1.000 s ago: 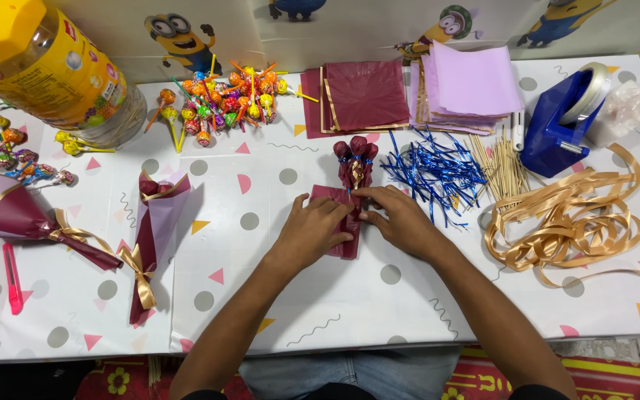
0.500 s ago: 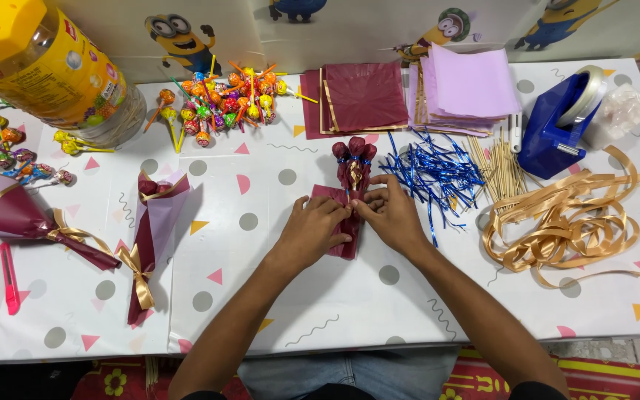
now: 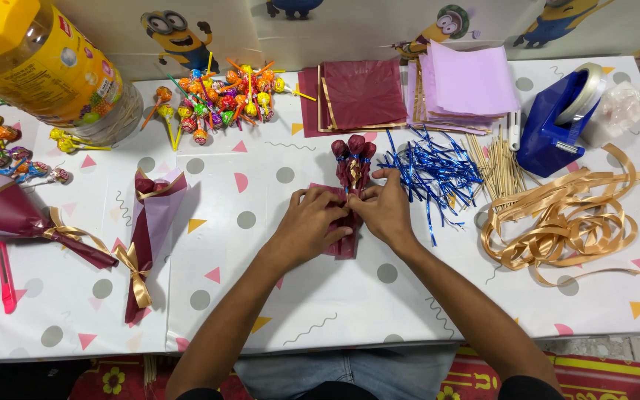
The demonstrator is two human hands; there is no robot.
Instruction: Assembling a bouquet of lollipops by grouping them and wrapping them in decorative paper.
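A small bunch of dark red lollipops lies on a maroon wrapping sheet in the middle of the table. My left hand presses and folds the sheet from the left side. From the right, my right hand pinches the sheet against the lollipop sticks. Both hands meet over the sticks, hiding most of the sheet.
Two finished maroon cones with gold bows lie at left, beside a pink cutter. Loose lollipops, maroon and lilac sheets, blue twist ties, skewers, a blue tape dispenser, gold ribbon and a yellow jar surround them.
My hands have edged slightly up along the wrapping sheet, closing it tighter around the lollipop sticks. Everything else on the table has stayed put.
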